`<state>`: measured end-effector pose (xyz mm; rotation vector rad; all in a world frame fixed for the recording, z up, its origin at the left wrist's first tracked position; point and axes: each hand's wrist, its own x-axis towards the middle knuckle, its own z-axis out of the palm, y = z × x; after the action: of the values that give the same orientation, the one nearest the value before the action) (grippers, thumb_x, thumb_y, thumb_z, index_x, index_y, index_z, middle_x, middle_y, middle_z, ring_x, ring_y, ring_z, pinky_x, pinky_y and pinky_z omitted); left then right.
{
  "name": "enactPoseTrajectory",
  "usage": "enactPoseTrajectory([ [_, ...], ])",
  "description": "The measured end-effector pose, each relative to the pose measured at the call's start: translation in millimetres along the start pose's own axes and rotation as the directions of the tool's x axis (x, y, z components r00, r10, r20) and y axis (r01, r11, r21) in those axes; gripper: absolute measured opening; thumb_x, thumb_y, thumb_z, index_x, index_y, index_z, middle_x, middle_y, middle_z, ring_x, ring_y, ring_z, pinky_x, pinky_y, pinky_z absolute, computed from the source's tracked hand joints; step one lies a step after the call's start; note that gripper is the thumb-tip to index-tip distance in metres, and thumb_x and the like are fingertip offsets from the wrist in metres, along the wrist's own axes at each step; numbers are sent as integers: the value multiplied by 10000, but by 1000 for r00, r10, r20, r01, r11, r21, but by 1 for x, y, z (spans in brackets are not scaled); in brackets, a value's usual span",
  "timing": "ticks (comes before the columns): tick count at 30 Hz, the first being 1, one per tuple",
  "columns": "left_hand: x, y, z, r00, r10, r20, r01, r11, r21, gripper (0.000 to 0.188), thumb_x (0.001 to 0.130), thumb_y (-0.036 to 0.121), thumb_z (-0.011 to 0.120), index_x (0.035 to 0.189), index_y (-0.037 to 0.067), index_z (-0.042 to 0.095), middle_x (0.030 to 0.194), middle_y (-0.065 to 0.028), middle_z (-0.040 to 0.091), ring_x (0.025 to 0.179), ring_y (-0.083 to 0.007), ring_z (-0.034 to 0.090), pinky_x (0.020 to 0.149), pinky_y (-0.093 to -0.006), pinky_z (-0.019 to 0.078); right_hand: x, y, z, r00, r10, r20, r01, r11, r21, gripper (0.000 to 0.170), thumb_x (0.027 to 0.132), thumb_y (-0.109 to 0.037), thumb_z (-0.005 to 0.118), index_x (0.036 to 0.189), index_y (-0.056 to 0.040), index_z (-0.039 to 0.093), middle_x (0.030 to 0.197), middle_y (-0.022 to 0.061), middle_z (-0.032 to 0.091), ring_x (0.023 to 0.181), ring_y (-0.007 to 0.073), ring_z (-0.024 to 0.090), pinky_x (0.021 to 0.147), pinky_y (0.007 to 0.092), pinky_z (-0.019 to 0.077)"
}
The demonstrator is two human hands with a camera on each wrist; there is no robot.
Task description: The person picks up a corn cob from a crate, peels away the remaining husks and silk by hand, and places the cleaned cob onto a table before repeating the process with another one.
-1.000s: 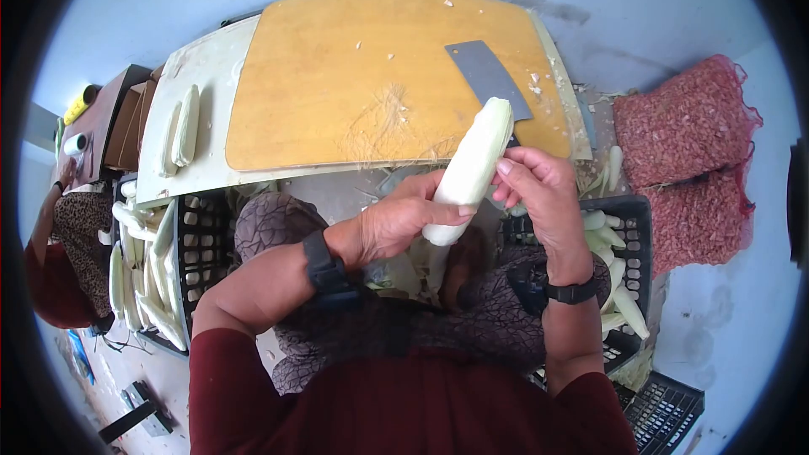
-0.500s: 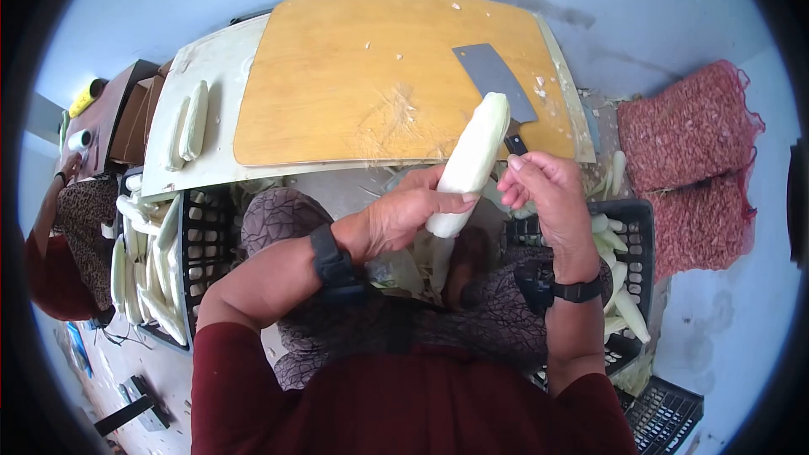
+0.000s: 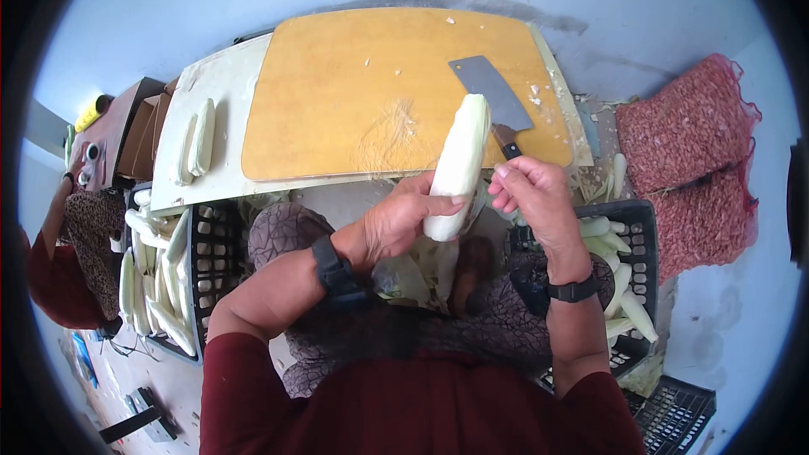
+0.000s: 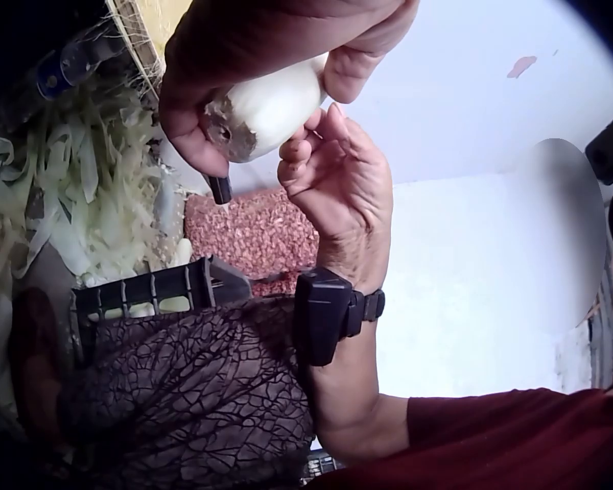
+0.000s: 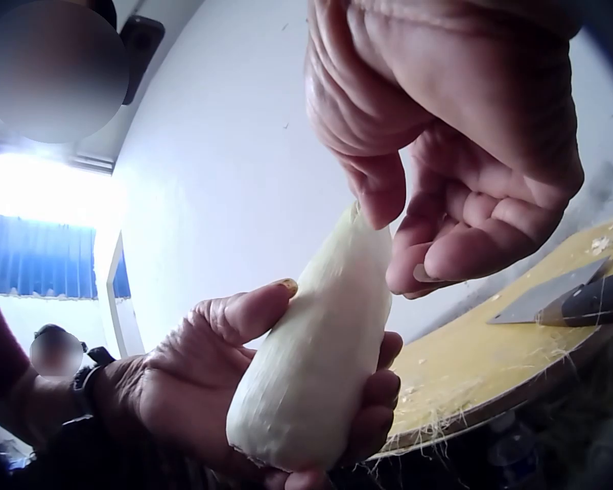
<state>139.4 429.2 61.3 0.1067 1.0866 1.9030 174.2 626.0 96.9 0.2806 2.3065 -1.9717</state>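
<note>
An ear of corn in its pale husk (image 3: 460,164) is held tilted in front of the board. My left hand (image 3: 403,217) grips its lower part, with the thumb across the front. In the left wrist view its cut butt end (image 4: 231,133) pokes out from the fingers. My right hand (image 3: 535,194) is just right of the ear, fingers curled and nothing visible in them. The right wrist view shows that hand's curled fingers (image 5: 460,240) close by the ear's narrow upper end. Beyond the ear, a cleaver (image 3: 493,93) lies flat on the yellow board (image 3: 337,76).
Black crates (image 3: 215,244) of pale ears stand at both sides. Two ears (image 3: 200,139) lie on the white sheet left of the board. Red mesh sacks (image 3: 674,131) are stacked at right. Husk scraps (image 4: 82,153) litter the floor. Another person (image 3: 72,261) is at far left.
The ear has shifted slightly left and tilted more upright, still in the left hand. The right hand has come off its edge and stands a little apart. The view has shifted slightly.
</note>
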Motion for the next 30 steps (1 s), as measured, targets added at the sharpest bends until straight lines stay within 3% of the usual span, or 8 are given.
enactPoseTrajectory([
  [7,5,-6,-1,995,101,26,-103,985,137,510,755,88,691,1218,20,488,1068,-53,584,971,-155,555,872,-316,431,-1,-1,0,998,-49,-31,50,998,36,150,871,-130,585,870,17,617,728,51,630,603,79,583,533,209,457],
  [13,1,1,8,988,128,-86,-110,976,186,483,687,-37,705,1128,-20,507,1007,-65,576,940,-149,555,802,-277,483,-6,-7,-1,994,-96,-52,99,993,65,147,870,-120,588,914,18,613,759,43,636,623,70,584,550,202,456],
  [16,4,-3,6,967,237,-91,-211,949,235,509,674,-46,712,1126,-20,482,1022,-67,557,944,-150,552,786,-277,502,-8,-11,0,992,-112,-62,116,991,64,147,869,-119,592,920,17,614,760,37,635,625,66,582,553,198,453],
  [30,2,2,6,949,273,-158,-200,908,368,564,660,-54,692,1160,-8,435,1072,-77,523,988,-162,536,808,-284,504,-14,-17,3,986,-160,-48,162,986,44,138,861,-107,615,914,20,607,747,34,627,629,58,580,558,190,454],
])
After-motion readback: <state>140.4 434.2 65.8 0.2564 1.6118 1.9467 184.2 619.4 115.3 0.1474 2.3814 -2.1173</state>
